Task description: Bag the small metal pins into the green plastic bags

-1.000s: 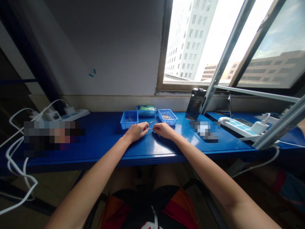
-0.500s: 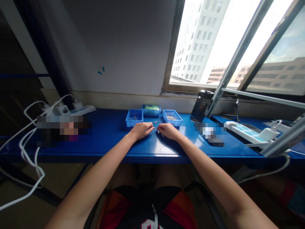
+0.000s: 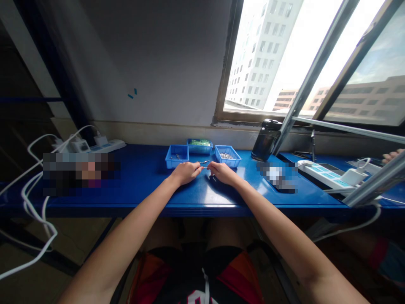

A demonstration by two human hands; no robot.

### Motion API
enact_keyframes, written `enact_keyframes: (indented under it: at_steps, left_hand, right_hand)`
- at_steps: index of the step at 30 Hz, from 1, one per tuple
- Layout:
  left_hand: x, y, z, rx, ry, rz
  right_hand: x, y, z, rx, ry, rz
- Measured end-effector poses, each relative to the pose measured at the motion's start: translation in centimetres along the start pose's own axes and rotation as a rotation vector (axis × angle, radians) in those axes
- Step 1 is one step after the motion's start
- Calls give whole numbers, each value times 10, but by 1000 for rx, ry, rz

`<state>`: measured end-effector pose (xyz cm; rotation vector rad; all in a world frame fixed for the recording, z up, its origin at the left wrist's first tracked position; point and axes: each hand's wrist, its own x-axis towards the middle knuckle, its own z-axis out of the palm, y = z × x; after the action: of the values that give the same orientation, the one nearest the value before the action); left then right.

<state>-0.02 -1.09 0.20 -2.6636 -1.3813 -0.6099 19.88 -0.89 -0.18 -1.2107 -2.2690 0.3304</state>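
Note:
Over the middle of the blue table point(image 3: 142, 181), my left hand point(image 3: 186, 172) and my right hand point(image 3: 221, 172) face each other, fingertips a short way apart. Each is closed in a pinch. A small thin, pale piece point(image 3: 205, 167) shows between the fingertips; its kind is too small to make out. Just behind them a slim dark metal piece point(image 3: 205, 162) is visible. Beyond my left hand stands a blue bin point(image 3: 169, 161) with a few small metal parts. Beyond my right hand is another blue bin point(image 3: 233, 163), holding many small silvery parts point(image 3: 225, 156).
A third blue bin point(image 3: 199, 150) with green packets is at the back. To the right are a black bottle point(image 3: 266, 139), a blurred-out object point(image 3: 278, 177), a power strip point(image 3: 329, 175) and a metal frame post. Cables hang at left. Another person's hand point(image 3: 392, 156) shows at the right edge.
My right hand's fingertips have shifted slightly, and more of the pale piece shows between my hands. Another person's hand has come into view at the right edge.

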Motion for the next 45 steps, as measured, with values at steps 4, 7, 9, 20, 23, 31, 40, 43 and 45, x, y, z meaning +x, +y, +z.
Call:
enact_keyframes:
  at_steps: [4, 7, 9, 20, 23, 31, 40, 43, 45]
  left_hand:
    - [-1, 1, -1, -2, 18, 15]
    - [-1, 1, -1, -10, 59, 58]
    - [-1, 2, -1, -31, 81, 95]
    - [-1, 7, -1, 5, 78, 242]
    - [-1, 7, -1, 7, 91, 258]
    - [0, 5, 0, 30, 97, 266]
    - [0, 2, -1, 12, 103, 142]
    - [0, 1, -2, 9, 89, 103]
    - [0, 1, -3, 14, 80, 91]
  right_hand:
    - [1, 1, 1, -7, -4, -26]
    - [2, 0, 3, -57, -22, -88]
    - [2, -1, 4, -66, -28, -130]
    - [3, 3, 7, 0, -38, -183]
    - [3, 2, 7, 1, -47, -183]
    - [0, -1, 4, -52, -28, -167]
    - [1, -3, -1, -68, 108, -158]
    - [2, -5, -2, -40, 142, -198]
    - [2, -7, -1, -22, 159, -212]
